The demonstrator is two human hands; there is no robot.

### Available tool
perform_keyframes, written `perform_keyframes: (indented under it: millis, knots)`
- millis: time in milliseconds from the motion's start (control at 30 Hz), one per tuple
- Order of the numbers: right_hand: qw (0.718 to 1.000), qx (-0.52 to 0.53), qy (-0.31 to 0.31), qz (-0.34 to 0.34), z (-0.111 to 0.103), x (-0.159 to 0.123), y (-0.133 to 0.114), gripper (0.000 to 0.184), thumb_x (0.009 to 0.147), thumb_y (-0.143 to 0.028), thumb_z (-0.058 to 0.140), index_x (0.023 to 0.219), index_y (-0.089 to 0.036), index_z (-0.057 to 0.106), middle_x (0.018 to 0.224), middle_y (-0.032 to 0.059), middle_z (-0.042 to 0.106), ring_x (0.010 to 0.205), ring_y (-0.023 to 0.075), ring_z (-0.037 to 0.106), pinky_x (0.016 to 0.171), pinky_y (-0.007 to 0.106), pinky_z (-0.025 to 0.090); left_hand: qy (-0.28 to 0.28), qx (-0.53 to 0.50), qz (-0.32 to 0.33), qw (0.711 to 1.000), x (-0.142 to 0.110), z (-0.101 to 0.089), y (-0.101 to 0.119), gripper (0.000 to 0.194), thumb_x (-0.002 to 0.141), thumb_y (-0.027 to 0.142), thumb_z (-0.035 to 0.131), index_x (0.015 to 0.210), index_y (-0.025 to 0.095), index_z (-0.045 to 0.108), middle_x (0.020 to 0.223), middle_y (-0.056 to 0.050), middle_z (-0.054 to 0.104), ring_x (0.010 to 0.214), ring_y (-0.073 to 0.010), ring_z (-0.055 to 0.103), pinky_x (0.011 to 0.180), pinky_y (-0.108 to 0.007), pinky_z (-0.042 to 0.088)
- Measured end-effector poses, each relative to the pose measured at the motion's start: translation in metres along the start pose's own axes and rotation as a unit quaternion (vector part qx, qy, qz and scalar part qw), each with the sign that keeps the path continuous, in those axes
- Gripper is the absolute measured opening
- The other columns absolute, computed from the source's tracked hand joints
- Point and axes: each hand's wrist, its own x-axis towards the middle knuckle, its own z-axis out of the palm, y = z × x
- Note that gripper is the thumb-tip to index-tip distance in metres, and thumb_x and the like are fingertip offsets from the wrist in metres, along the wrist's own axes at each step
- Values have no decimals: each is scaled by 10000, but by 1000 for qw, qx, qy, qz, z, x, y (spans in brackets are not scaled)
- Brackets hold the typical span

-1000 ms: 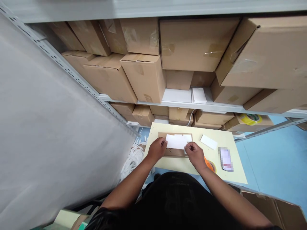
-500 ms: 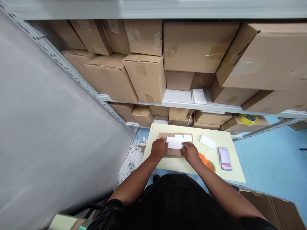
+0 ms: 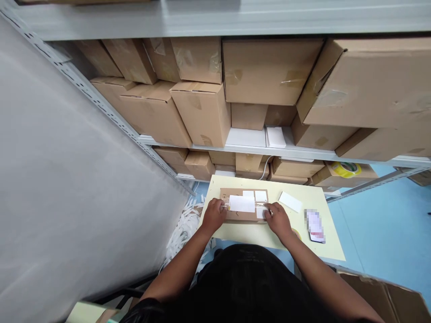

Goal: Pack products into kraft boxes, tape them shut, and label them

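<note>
A flat brown cardboard box (image 3: 232, 216) lies on the pale yellow tabletop in front of me. A blank-looking white paper (image 3: 241, 203) covers its middle. Several smaller white labels show around the paper, among them one at the upper right (image 3: 261, 196). Glossy clear tape (image 3: 260, 204) shows on the box on both sides of the paper. My left hand (image 3: 214, 217) is closed at the box's left end, thumb and fingertips by its edge. At the right end my right hand (image 3: 279, 220) has its fingers curled onto the box. My right forearm partly hides a tape roll (image 3: 296, 233).
To the right on the table lie a white rectangular pad or box (image 3: 290, 202) and a phone (image 3: 315, 225). Shelves with cardboard boxes (image 3: 202, 114) rise behind. A yellow tape roll (image 3: 346, 169) sits on a lower box. White paper scraps (image 3: 183, 233) cover the floor at left.
Both hands have moved apart, from the white paper's edges to the ends of the box. The paper now lies slightly further left on it. The orange tape dispenser is hidden by my right arm.
</note>
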Motion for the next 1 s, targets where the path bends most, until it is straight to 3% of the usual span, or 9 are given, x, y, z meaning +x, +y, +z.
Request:
perform_keyframes:
  millis: [100, 200, 300, 433, 533, 733, 867, 1000]
  knots:
    - [991, 99, -7, 89, -5, -8, 24, 436, 924, -439, 529, 1229, -182, 707, 1195, 131, 696, 1062, 295, 676, 968, 450, 534, 10, -111, -63, 992, -22, 0, -12, 387, 861, 311, 640, 1228, 191, 611, 1271, -121, 613, 1218, -272, 572, 1022, -427, 476]
    - [964, 215, -48, 147, -3, -10, 34, 479, 888, -508, 588, 1241, -203, 698, 1214, 129, 730, 1046, 302, 716, 942, 456, 557, -41, -239, -140, 960, -39, 6, -13, 603, 856, 400, 677, 1404, 199, 526, 1392, -139, 609, 1295, -295, 574, 1038, -446, 490]
    - [935, 312, -97, 134, 0, -5, 31, 447, 872, -483, 618, 1233, -234, 698, 1144, 92, 771, 1059, 301, 728, 958, 459, 555, -68, -304, -178, 934, -47, 16, -6, 716, 844, 433, 710, 1483, 231, 457, 1405, -120, 639, 1294, -289, 599, 1091, -459, 469]
    - [909, 380, -101, 134, 4, 6, 25, 400, 835, -404, 647, 1193, -238, 711, 1126, 77, 787, 1039, 288, 741, 930, 439, 572, -15, -311, -245, 918, -43, 30, -1, 795, 806, 430, 753, 1502, 241, 420, 1398, -117, 650, 1287, -276, 611, 1114, -453, 449]
    - [908, 377, -109, 149, 7, 11, 22, 425, 825, -380, 643, 1220, -232, 695, 1142, 71, 785, 1022, 275, 749, 922, 430, 580, -2, -327, -269, 906, -37, 36, -3, 799, 822, 447, 731, 1515, 225, 402, 1371, -135, 663, 1248, -274, 634, 1069, -448, 486]
    - [917, 347, -81, 178, 0, 16, 2, 472, 856, -455, 616, 1273, -245, 687, 1239, 76, 752, 1103, 274, 715, 965, 436, 564, 4, -317, -225, 921, -27, 20, -2, 675, 876, 442, 652, 1481, 232, 437, 1398, -121, 636, 1274, -269, 613, 1041, -430, 508]
    - [921, 337, -24, 192, -12, 17, -24, 521, 851, -481, 628, 1313, -245, 678, 1287, 78, 736, 1167, 284, 689, 1001, 443, 550, 11, -318, -143, 937, -19, -10, 6, 636, 898, 426, 630, 1475, 244, 433, 1447, -115, 596, 1341, -272, 563, 1098, -432, 466]
    - [910, 356, 56, 205, -23, 11, -57, 513, 866, -466, 623, 1326, -245, 676, 1321, 77, 723, 1193, 291, 681, 1029, 436, 539, -41, -369, -91, 924, -9, -41, 12, 699, 906, 445, 632, 1526, 255, 370, 1506, -120, 543, 1321, -288, 581, 1053, -419, 509]
